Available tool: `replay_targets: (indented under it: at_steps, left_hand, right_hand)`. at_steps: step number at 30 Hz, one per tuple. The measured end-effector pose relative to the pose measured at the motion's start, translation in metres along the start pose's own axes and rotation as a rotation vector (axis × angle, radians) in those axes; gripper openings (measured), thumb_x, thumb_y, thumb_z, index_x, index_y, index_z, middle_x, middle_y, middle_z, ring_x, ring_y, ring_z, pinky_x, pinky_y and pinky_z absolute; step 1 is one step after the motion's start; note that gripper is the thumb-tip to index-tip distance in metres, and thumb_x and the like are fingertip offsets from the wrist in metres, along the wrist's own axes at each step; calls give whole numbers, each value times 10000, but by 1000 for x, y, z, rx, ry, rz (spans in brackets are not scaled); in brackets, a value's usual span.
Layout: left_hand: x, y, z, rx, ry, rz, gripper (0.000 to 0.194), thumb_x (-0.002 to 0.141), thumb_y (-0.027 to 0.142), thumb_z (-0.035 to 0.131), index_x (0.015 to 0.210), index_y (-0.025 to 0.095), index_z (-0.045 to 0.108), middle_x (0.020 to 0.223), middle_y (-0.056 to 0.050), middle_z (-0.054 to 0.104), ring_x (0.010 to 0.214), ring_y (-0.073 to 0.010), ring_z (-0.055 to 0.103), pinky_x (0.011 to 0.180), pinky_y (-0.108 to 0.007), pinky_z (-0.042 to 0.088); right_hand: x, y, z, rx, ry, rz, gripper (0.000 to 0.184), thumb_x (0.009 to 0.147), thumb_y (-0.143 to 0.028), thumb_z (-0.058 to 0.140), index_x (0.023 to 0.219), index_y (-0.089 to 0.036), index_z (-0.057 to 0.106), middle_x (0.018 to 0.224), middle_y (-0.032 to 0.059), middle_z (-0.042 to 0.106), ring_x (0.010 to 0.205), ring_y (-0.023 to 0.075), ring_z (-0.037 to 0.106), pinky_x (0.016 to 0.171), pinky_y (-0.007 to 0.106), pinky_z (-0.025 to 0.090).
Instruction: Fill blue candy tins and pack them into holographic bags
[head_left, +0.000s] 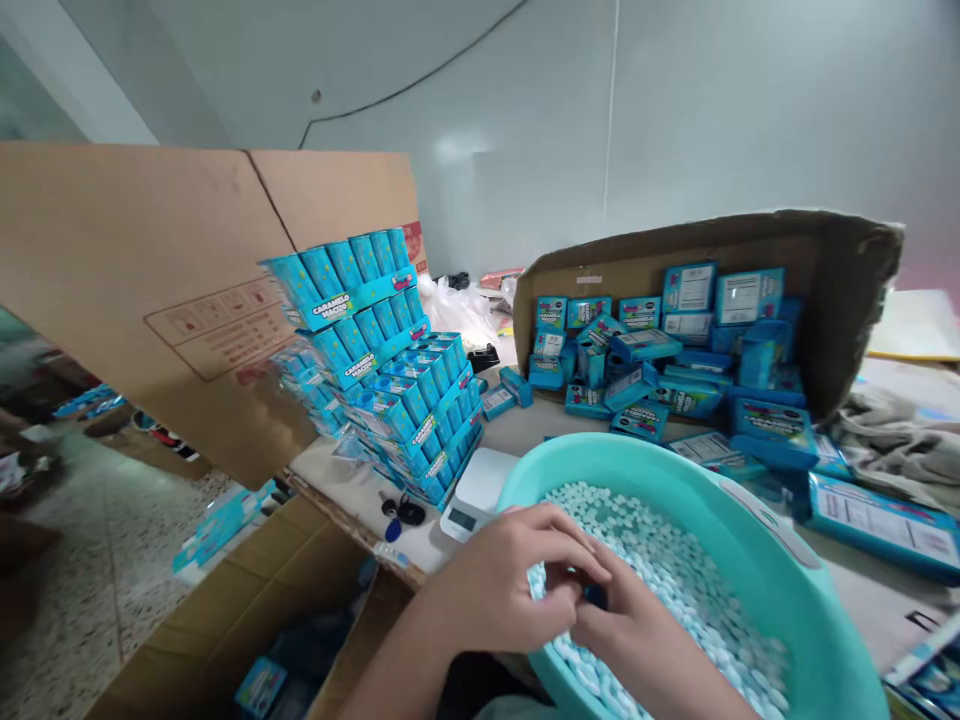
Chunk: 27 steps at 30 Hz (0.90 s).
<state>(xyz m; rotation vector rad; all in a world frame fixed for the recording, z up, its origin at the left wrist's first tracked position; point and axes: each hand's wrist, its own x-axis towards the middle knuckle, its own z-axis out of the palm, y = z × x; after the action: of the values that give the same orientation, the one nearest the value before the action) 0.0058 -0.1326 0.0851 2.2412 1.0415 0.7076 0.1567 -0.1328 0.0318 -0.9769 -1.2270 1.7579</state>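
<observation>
Over the turquoise basin in front of the person, the left hand and right hand meet with fingers curled around a small dark-blue item, mostly hidden; which grip is closed on it, I cannot tell. Pale candies lie in the basin below, partly screened by the hands. The basin's rim hides part of the white scale on the tabletop, with keys just beside the scale. Stacked trays of blue packs crowd the left, before a big cardboard panel. Behind the basin, a cardboard carton spills small blue boxes towards its rim; a crumpled cloth lies right of the carton.
</observation>
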Motion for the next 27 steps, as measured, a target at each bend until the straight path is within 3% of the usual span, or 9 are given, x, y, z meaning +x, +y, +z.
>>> replay_targets:
  at_steps: [3,6,10,16,20,25,27]
  left_hand:
    - [-7,-12,3,-117,-5,-73,422,689,1,550,1003,212,738,1070,-34,653,933,-144,657,819,-232,543]
    - [-15,-16,-4,-121,-73,-43,385,685,30,595,985,220,744,1096,-35,632,866,-135,650,784,-238,550]
    - [-21,-18,-5,-38,-72,-6,251,782,115,630,970,233,746,1133,-49,586,937,-143,636,831,-244,546]
    - [-24,-31,-6,120,-94,60,115,765,199,741,863,256,757,1094,-16,578,974,-148,611,966,-292,481]
    - [-25,-35,-15,83,-17,107,84,809,287,751,857,221,731,1017,-22,657,970,-159,629,951,-301,461]
    - [-22,-34,-29,69,71,131,108,845,262,720,919,193,684,962,-34,736,917,-159,666,957,-318,443]
    - [-22,-31,-37,108,106,112,91,860,259,698,926,198,687,964,-31,742,927,-162,671,937,-313,451]
  right_hand:
    - [-6,-1,0,31,-94,218,285,630,-216,670,901,-191,583,712,-51,497,587,93,404,537,224,334]
    - [-10,-4,0,104,-185,323,371,588,-200,693,940,-186,577,734,-54,489,571,70,363,512,211,261]
    - [-5,-6,1,21,-197,277,584,565,-125,640,1143,-200,594,779,-37,547,666,115,476,574,222,365]
    - [1,2,8,-153,-224,191,791,582,-116,643,1357,-204,506,791,-29,579,749,165,537,644,252,441]
    - [3,11,4,-16,-220,142,752,655,-278,793,1355,-234,521,860,-5,592,732,145,533,644,243,453]
    - [7,21,-7,29,-191,184,628,706,-559,811,1214,-241,622,750,-23,536,519,61,347,460,187,272]
    - [8,24,-9,9,-207,147,597,704,-605,794,1157,-239,662,777,-13,532,530,61,345,474,194,285]
